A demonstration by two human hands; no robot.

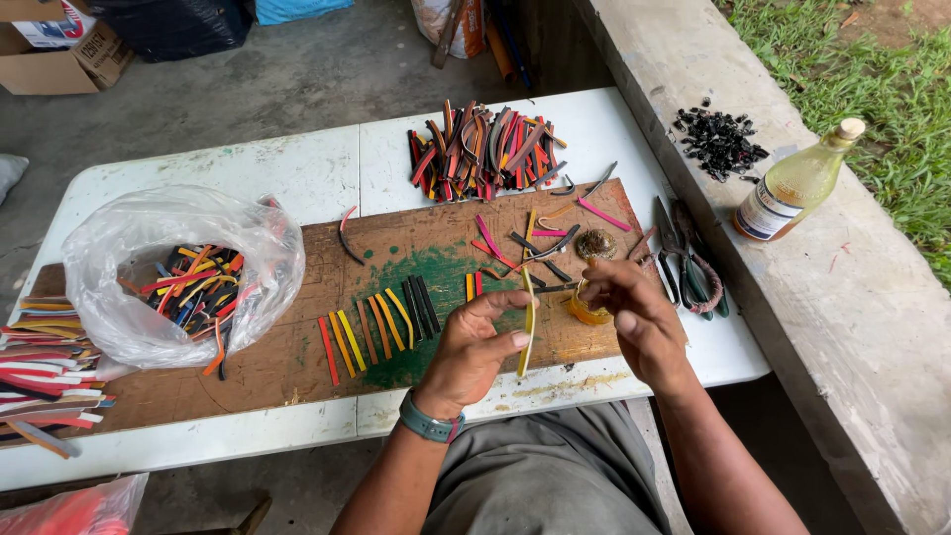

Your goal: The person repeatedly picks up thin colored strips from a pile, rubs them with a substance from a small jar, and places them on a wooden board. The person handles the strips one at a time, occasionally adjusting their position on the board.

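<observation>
My left hand (pixel 474 349) pinches a long yellow strip (pixel 527 327) that hangs upright over the wooden board (pixel 287 357). My right hand (pixel 634 312) holds a thin dark brush (pixel 557 287) whose tip touches the strip's upper part. Just under my right hand stands a small open pot of amber glue (pixel 586 312). A row of red, yellow, brown and black strips (pixel 381 322) lies flat on the board to the left of my left hand. Loose strips (pixel 525 243) lie scattered on the board beyond my hands.
A heap of coloured strips (pixel 485 149) sits at the white table's far edge. A clear bag of strips (pixel 188 267) stands left, stacked strips (pixel 45 367) beside it. Pliers and scissors (pixel 688 263) lie right. A bottle (pixel 797 183) and black scraps (pixel 718 142) rest on the concrete ledge.
</observation>
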